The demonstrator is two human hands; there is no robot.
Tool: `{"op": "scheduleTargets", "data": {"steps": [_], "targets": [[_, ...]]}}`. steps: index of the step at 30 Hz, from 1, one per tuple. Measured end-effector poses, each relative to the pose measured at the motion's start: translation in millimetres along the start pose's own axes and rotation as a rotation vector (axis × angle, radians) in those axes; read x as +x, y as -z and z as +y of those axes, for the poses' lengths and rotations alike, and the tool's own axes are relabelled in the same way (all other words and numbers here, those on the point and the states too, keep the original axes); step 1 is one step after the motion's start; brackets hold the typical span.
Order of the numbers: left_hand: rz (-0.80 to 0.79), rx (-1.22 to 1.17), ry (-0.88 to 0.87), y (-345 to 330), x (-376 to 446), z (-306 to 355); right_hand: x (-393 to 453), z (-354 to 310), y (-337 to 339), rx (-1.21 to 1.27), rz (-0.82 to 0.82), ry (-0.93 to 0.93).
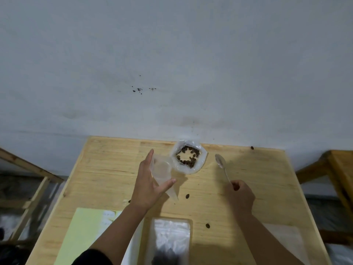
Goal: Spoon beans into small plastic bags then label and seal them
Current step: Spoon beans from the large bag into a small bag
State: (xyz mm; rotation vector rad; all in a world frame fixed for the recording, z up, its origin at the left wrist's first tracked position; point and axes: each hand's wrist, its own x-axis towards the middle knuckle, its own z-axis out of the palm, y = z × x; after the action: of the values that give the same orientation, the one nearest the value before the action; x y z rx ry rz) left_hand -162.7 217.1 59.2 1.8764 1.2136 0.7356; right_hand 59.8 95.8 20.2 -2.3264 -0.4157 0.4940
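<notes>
Head view shows an early stage: the left hand holds a small bag open, empty as far as visible. The right hand grips an empty spoon beside the beans at centre. Filling, labelling, sealing remain.

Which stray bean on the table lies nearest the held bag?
The bean just right of the small bag's lower tip; the others lie near the right forearm, far corner and left wrist.
</notes>
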Motion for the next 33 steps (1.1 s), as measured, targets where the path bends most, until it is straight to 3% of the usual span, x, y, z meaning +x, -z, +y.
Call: {"op": "scheduleTargets", "data": {"steps": [6, 13, 26, 29, 33], "targets": [[-0.073, -0.021, 0.001, 9.9, 4.0, -11.7, -26.1, -33.5, 7.9, 0.236, 0.073, 0.042], [-0.126, -0.128, 0.03, 4.4, 5.2, -18.8, -54.8, -64.9, 5.8, 0.423, -0.144, 0.205], [-0.198, -0.185, 0.075, -12.2, 12.9, -20.8, -32.6, -88.9, -20.0, -0.031, -0.014, 0.647], [-0.218, -0.176, 0.086, -15.7, 16.6, -22.6, -20.5, -88.4, -25.2, 0.001, -0.002, 0.583], [-0.255, -0.189, 0.12, -22.2, 20.7, -28.4, -10.2, -81.6, -30.3, 0.208, -0.019, 0.284]]}}
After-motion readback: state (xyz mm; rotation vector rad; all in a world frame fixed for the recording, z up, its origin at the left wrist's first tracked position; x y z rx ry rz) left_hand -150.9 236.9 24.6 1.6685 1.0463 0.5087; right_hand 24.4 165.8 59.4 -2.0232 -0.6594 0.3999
